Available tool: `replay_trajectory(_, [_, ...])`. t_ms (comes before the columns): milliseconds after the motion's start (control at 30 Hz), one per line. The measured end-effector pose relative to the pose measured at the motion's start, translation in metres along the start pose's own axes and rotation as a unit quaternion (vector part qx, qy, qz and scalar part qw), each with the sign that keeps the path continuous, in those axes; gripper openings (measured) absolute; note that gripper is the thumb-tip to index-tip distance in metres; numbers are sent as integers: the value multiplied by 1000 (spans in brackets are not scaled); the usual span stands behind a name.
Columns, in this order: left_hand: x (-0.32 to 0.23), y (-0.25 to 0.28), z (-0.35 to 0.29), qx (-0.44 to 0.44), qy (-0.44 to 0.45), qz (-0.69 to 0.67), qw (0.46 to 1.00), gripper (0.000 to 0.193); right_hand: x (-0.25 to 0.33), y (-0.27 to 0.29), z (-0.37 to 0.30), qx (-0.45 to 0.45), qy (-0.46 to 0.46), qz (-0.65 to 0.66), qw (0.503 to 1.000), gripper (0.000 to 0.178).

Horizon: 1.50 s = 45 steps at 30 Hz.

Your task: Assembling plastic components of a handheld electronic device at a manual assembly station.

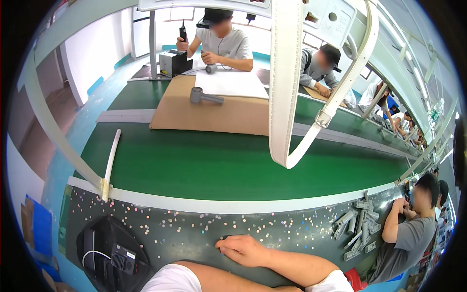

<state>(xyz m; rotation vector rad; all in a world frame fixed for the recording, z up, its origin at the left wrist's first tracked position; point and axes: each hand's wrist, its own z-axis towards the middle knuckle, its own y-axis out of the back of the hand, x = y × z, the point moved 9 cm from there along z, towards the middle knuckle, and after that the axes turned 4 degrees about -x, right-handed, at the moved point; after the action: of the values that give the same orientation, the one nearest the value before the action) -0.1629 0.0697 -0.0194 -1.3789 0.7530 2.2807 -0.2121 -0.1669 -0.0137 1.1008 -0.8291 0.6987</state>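
My right hand rests palm down on the dark grey worktop. Its fingers are curled loosely together, and I see nothing held in them. My left forearm crosses in front of me toward the right and leaves at the lower edge, where the left hand is out of sight. Many small pale and coloured dots are scattered over the worktop beyond my right hand. To the right lies a heap of grey parts, apart from my hand. A black bag-like thing with a small boxy device and white cable is at the left.
Past the worktop runs a green conveyor belt. A cardboard sheet across it bears a grey handheld dryer-like device. A white strap hangs overhead. One person sits opposite with a handheld radio; another person works at right.
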Motion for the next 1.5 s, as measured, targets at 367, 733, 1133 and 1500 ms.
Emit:
replay_trajectory(367, [-3,5,1,0,15,7,1000,25,1,2,1,3,5,-8,1000,17])
replay_trajectory(733, [-6,9,3,10,8,-9,1000,23,-7,6,-6,-12,17,-23,1000,19])
replay_trajectory(1133, [2,-1,1,69,49,-26,996,21,-5,8,-8,-47,29,38,998,14])
replay_trajectory(1500, [3,5,-4,58,99,-12,993,19,1,1,-1,-75,83,50,993,12])
